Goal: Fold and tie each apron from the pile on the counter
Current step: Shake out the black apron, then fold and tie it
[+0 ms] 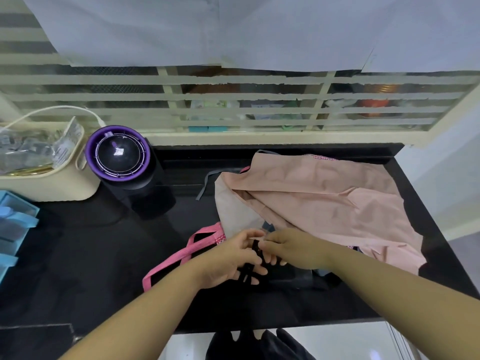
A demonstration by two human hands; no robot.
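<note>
A black cylindrical device with a purple-ringed top (118,155) stands just beside a cream plastic tub (59,187) holding clear packets (28,149); a blue plastic tray (15,224) sits nearer, left.

The apron (324,196) is peach, the strap (179,254) pink-checked, the tie (246,275) and counter (85,255) black, the canister (118,154) purple-rimmed.

No word, brand or number could be read anywhere. The clear packets (36,149) in the cream basket (59,188) carried small dark print and a white label, but all of it was too blurred to make out. The black and purple appliance (118,154) showed only a small purple mark on its top, and this was not legible as a letter or a sign. The things behind the frosted, striped window (233,105) were only soft shapes of colour, and any labels on them could not be told.
</note>
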